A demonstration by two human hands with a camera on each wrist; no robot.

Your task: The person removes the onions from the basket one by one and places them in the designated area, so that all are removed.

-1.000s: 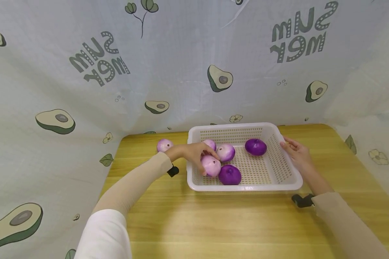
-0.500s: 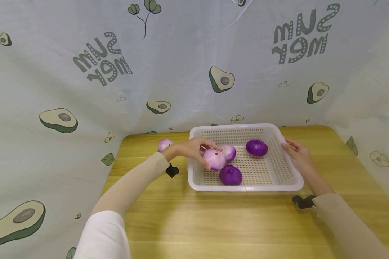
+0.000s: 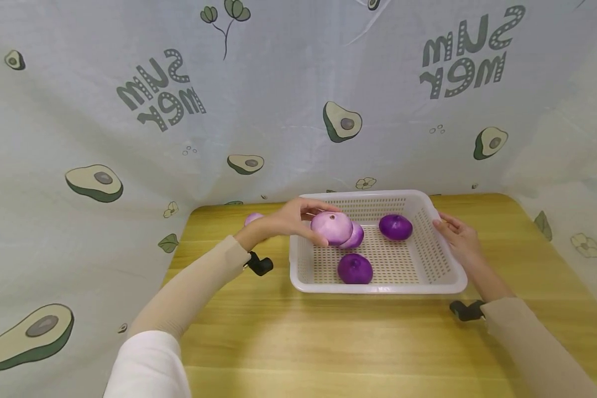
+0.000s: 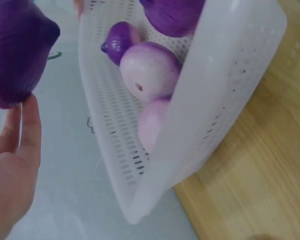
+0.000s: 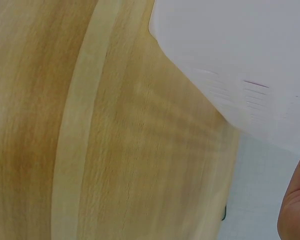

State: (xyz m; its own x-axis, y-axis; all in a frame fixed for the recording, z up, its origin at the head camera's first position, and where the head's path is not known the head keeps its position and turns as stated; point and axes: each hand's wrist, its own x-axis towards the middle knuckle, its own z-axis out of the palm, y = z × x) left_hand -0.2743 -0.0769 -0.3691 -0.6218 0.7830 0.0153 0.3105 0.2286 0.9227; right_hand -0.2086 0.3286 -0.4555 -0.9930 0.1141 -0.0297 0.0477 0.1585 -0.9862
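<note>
My left hand (image 3: 289,218) grips a pale purple onion (image 3: 331,228) between thumb and fingers, raised over the left part of a white perforated basket (image 3: 378,289). In the left wrist view that onion (image 4: 17,50) hangs clear of the basket (image 4: 190,100), above the fingers of the left hand (image 4: 15,160). Inside the basket lie a dark purple onion (image 3: 355,269) near the front, another (image 3: 395,227) at the back right, and a paler onion (image 3: 354,236) partly behind the held one. My right hand (image 3: 460,240) holds the basket's right rim; the right wrist view shows part of it (image 5: 296,210).
Another onion (image 3: 253,218) lies on the wooden table (image 3: 328,342) left of the basket, partly covered by the left hand. A patterned cloth (image 3: 278,110) hangs behind the table. Black devices (image 3: 466,310) are strapped at both wrists.
My left hand has lifted the pale onion up from among the others in the basket, moving slightly away from me. The right hand has stayed on the rim.
</note>
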